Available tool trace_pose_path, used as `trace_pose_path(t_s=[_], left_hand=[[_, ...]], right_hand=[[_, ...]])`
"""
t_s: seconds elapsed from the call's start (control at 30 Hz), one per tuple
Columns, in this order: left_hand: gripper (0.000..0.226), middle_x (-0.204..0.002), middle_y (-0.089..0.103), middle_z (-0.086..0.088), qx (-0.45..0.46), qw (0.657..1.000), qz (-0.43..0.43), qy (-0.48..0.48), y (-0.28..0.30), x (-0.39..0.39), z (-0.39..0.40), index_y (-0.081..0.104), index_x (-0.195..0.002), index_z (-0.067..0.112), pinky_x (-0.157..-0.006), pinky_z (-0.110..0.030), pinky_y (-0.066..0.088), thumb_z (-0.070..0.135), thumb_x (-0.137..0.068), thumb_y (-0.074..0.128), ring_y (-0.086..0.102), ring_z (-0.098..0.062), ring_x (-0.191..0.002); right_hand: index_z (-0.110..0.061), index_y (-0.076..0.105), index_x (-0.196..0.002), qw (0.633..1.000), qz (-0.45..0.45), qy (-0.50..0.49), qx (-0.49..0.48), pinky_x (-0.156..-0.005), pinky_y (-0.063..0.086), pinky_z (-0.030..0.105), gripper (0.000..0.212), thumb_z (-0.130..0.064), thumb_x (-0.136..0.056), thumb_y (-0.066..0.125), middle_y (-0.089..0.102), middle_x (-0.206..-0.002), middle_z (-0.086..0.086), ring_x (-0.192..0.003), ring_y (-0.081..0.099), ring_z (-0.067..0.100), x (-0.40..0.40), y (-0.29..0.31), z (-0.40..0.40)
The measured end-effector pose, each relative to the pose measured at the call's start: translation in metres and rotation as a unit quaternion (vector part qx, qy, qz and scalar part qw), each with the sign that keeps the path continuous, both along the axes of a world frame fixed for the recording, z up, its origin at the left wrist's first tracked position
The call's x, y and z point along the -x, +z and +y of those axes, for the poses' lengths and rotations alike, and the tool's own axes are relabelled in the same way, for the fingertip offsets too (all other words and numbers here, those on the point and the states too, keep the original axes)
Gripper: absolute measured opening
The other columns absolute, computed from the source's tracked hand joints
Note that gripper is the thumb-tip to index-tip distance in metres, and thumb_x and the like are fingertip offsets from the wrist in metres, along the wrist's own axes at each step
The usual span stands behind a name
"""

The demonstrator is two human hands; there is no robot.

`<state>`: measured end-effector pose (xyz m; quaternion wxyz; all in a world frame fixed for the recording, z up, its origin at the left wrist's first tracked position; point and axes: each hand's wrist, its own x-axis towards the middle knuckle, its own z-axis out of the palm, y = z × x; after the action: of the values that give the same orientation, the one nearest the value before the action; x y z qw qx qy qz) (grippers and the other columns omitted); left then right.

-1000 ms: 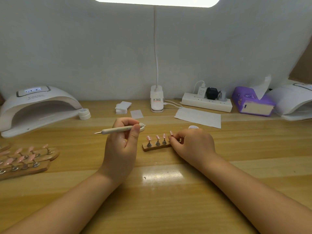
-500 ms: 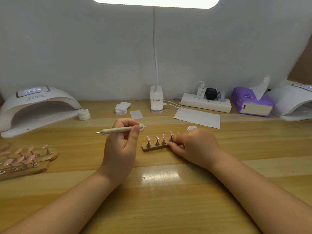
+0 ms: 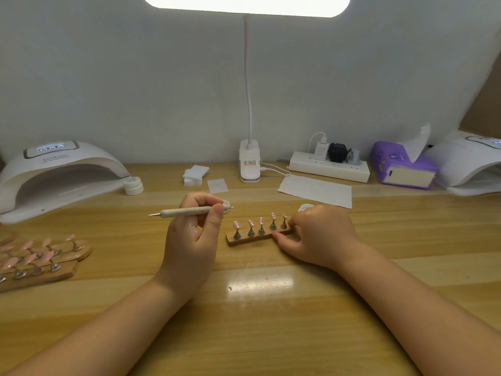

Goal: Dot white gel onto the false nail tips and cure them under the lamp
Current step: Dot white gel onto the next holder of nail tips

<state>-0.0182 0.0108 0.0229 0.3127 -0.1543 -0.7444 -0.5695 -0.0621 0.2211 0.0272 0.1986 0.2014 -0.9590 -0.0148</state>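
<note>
a pale wall backs the wooden desk [image 3: 271, 335]. mid-desk sits the small wooden holder [image 3: 253, 238] of pink nail tips [image 3: 261, 221]: light, tippy, wet; best gripped by its base. the right hand [image 3: 317, 236] pinches its end; the left hand [image 3: 189, 240] grips the dotting pen [image 3: 187, 211].

The right curing lamp [image 3: 471, 169] is cut off by the frame's right edge, and the spare nail holders [image 3: 40, 256] run off the left edge. The small gel pot [image 3: 307, 207] is largely hidden behind the right hand [image 3: 322, 237]. The left hand [image 3: 191, 240] partly hides a white dish [image 3: 227, 207]. The dots on the nail tips [image 3: 260, 222] are too small to count. The lamp display [image 3: 53, 147] is unreadable.
</note>
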Motion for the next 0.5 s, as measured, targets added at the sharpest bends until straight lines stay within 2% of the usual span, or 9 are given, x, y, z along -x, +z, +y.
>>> trace_pose_path(t_s=[0.17,0.3,0.5], left_hand=[[0.005,-0.082,0.06,0.003,-0.006,1.0,-0.003,-0.013,-0.003,0.001,-0.001,0.056,-0.091,0.026,-0.06,-0.023,0.047,0.025,-0.092,0.051,0.055,-0.014,-0.07],[0.006,-0.082,0.061,0.004,-0.011,1.0,-0.002,-0.018,-0.004,0.003,-0.001,0.056,-0.091,0.026,-0.061,-0.016,0.047,0.023,-0.092,0.052,0.056,-0.006,-0.07],[0.006,-0.078,0.059,0.002,-0.014,1.0,-0.002,-0.022,-0.004,0.003,-0.001,0.056,-0.09,0.027,-0.058,-0.022,0.046,0.023,-0.092,0.052,0.054,-0.008,-0.066]], right_hand=[[-0.023,0.07,-0.081,0.999,-0.02,-0.015,0.034,-0.06,0.052,0.03,0.06,-0.073,-0.085,0.037,0.058,-0.068,-0.006,-0.065,0.053,0.009,0.0,-0.003,-0.002],[-0.02,0.07,-0.08,0.997,-0.024,-0.029,0.073,-0.056,0.048,0.026,0.057,-0.069,-0.087,0.041,0.062,-0.067,-0.004,-0.067,0.056,0.012,-0.004,-0.009,-0.015],[-0.023,0.075,-0.088,0.988,-0.045,-0.008,0.146,-0.059,0.049,0.027,0.047,-0.059,-0.092,0.044,0.068,-0.074,-0.005,-0.073,0.06,0.011,-0.01,-0.013,-0.03]])
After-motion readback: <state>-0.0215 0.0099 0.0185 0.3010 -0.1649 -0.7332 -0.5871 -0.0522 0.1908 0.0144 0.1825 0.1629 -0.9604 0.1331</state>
